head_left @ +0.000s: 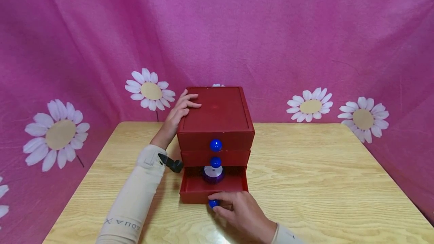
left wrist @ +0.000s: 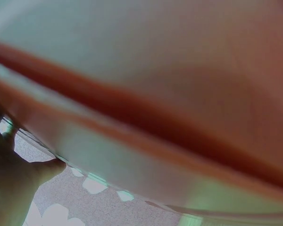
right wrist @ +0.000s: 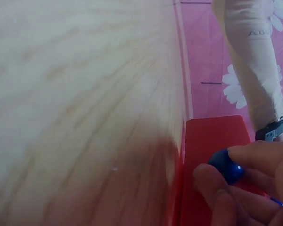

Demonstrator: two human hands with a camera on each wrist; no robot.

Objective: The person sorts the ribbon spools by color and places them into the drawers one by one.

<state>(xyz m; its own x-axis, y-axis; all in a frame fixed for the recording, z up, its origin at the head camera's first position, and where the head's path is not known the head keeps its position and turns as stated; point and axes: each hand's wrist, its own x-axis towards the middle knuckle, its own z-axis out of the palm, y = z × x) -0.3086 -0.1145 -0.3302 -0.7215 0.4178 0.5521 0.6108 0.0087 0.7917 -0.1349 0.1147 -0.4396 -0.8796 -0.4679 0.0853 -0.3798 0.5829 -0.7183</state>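
A red drawer box [head_left: 217,110] with three drawers and round blue knobs stands on the table. Its bottom drawer [head_left: 193,198] is pulled out; a round purple object with a silvery top [head_left: 213,174] sits inside, partly hidden by the drawer above. My right hand [head_left: 242,212] pinches the bottom drawer's blue knob [right wrist: 225,165] between thumb and fingers. On the box's upper left edge rests my left hand [head_left: 178,112], its fingers spread over the top. The left wrist view shows the box's side close up and blurred, with part of the left hand [left wrist: 14,183] at the lower left.
The two upper drawers are closed, with blue knobs [head_left: 216,145] in front. Light wood table [head_left: 322,176] extends on both sides of the box. Behind it hangs a pink cloth [head_left: 237,29] with white daisies. A black wrist camera mount [head_left: 173,163] juts from the left sleeve.
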